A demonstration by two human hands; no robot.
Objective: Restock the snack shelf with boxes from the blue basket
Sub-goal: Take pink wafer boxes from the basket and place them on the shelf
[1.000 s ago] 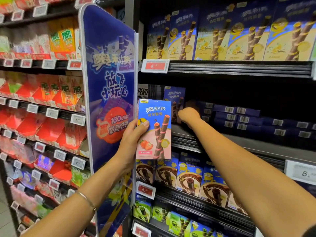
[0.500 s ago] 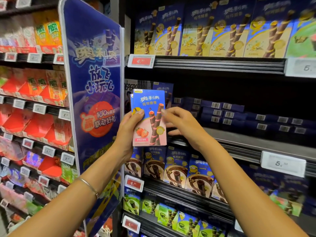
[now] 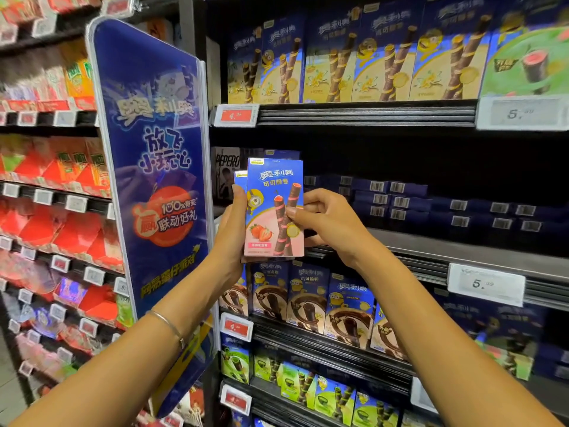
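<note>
I hold a small stack of blue-and-pink strawberry wafer-roll boxes (image 3: 271,204) upright in front of the middle shelf. My left hand (image 3: 232,229) grips the stack from its left side. My right hand (image 3: 326,223) pinches the front box at its right edge, thumb on the face. Behind them the grey middle shelf (image 3: 462,251) carries several dark blue boxes (image 3: 400,201) lying flat at the back. The blue basket is out of view.
A tall blue promotional divider (image 3: 154,180) juts out just left of my hands. Yellow vanilla boxes (image 3: 338,60) fill the shelf above, brown chocolate boxes (image 3: 308,300) the shelf below. Price tags (image 3: 486,283) line the shelf edges. Red snack packs (image 3: 52,223) fill the left bay.
My right hand came back from deep in the middle shelf and took hold of the front box's right edge. The stack stayed in my left hand.
</note>
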